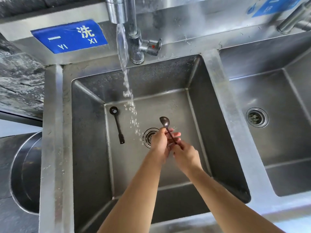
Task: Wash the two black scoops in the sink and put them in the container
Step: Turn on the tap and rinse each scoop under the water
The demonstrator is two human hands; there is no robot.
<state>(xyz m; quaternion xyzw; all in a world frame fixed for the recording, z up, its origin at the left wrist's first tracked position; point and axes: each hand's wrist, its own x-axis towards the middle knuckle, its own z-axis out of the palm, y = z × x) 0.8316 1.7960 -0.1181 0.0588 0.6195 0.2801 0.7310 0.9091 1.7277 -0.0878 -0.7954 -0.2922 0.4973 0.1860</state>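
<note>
Right hand (186, 154) fingers pinch scoop (165, 122) handle | left hand (159, 143) cups shaft | second scoop (117, 124) on sink (176, 105) floor

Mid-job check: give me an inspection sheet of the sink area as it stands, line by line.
Surface: steel sink basin, wet; water stream running from the tap.
Job's things: one black scoop held bowl-up over the drain, beside the stream, not under it; second scoop lying flat on the basin floor, left side. Round metal container left of the sink, contents not visible.
Clutter: nothing seen.
Grippers: left hand and right hand both grip the held scoop's handle.
Cables: nothing seen.
Surroundings: blue sign on the backsplash; second basin to the right.
</note>
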